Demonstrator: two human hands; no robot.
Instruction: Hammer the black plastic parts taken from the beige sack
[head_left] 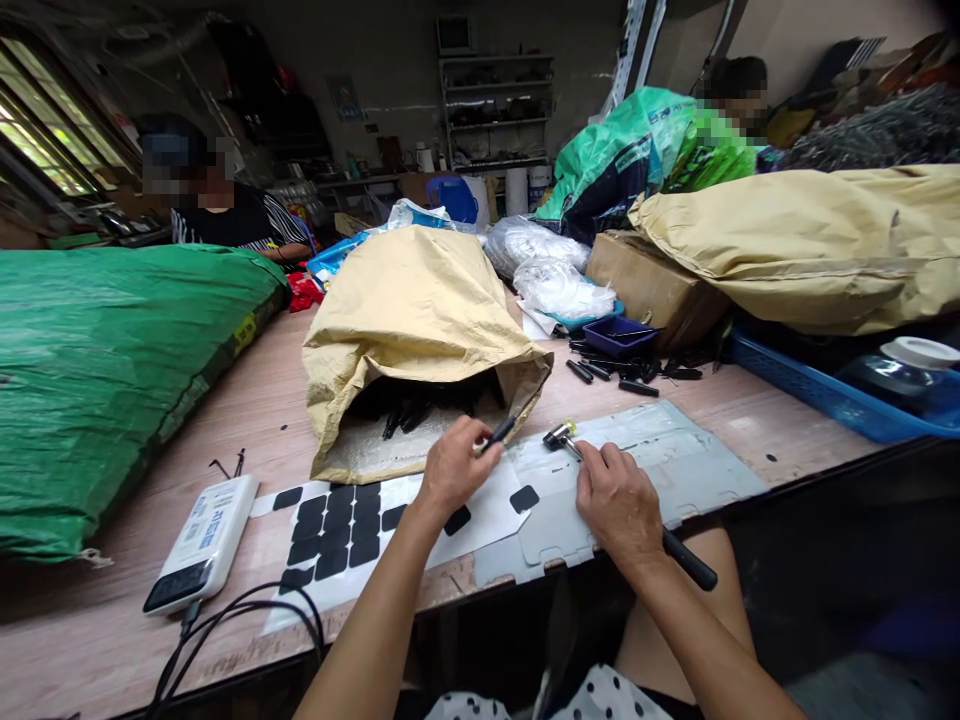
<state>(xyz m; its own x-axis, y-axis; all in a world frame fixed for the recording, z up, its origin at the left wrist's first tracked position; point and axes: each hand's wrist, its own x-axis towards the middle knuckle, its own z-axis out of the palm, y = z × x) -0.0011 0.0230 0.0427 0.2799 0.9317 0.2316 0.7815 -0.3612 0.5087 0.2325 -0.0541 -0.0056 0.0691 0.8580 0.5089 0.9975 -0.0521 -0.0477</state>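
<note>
Between the fingers of my left hand (pixel 459 462) is a slim black piece (pixel 498 434), held in front of the open mouth of a tan sack (pixel 420 300). Dark pieces lie inside that sack. My right hand (pixel 619 497) is closed round a small hammer with a black handle (pixel 688 560); its head (pixel 559 435) is over the grey board (pixel 645 455). A white sheet (pixel 480 520) with several black rounded squares (pixel 365 525) lies under and left of my left hand.
A white power bank (pixel 202 540) with black cables and a green sack (pixel 120 370) are on the left. Black pieces (pixel 637 387), a purple tray (pixel 619 338), a carton (pixel 649 280) and a blue tray (pixel 810 385) are on the right. Two people sit beyond.
</note>
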